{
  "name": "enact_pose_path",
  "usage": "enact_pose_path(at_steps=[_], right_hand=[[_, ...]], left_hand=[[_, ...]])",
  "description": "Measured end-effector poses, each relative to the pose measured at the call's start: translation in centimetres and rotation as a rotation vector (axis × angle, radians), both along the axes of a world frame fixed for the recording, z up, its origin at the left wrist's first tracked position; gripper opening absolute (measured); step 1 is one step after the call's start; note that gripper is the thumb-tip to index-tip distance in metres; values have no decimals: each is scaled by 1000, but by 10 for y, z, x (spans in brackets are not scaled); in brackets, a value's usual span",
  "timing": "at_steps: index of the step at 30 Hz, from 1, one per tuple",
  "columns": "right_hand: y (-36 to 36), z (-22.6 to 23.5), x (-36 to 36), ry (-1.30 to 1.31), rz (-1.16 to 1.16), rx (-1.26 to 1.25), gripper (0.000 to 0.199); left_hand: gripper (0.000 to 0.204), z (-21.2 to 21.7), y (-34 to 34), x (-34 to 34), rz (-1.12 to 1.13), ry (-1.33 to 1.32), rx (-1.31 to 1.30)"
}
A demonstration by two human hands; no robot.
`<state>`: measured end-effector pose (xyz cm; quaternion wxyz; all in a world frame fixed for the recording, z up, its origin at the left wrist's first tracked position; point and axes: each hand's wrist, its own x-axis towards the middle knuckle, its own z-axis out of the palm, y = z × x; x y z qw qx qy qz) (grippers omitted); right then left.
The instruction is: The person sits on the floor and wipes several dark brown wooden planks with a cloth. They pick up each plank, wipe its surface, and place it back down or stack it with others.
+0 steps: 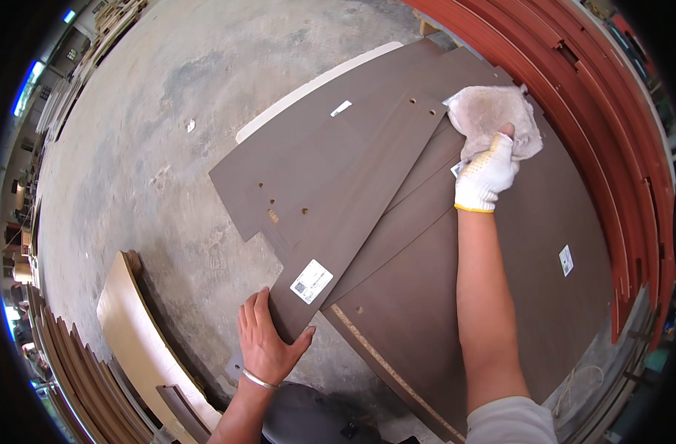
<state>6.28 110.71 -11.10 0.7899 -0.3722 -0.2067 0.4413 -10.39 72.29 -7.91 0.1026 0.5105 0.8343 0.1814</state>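
My bare left hand [267, 342], a bangle at its wrist, grips the near end of a long narrow brown board [367, 200]. The thumb lies along one edge and the fingers along the other. Near that end the board carries a white label [311, 281], and two holes show at its far end. In a white knit glove, my right hand [487, 174] is closed on a pale, fluffy rag [493, 115] beside the board's far end. Beneath the narrow board lie wider brown panels [426, 303], overlapping one another; one has several drilled holes.
Red slatted metal pieces [574, 111] run along the right side. At the lower left stand a light-coloured board [142, 325] and a stack of brown strips [86, 370]. A dark rounded seat-like object [315, 414] is close below my left hand. Grey concrete floor [153, 148] stretches left.
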Motion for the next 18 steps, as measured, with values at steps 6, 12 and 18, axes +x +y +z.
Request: enact_pose_path(at_steps=[6, 12, 18], right_hand=[[-12, -19, -10, -343, 278, -25, 41], [-22, -13, -6, -1852, 435, 419, 61], [-140, 11, -21, -1717, 556, 521, 44]], left_hand=[[101, 11, 45, 10, -83, 105, 17], [83, -17, 101, 25, -178, 332, -59], [77, -15, 104, 24, -211, 320, -200]])
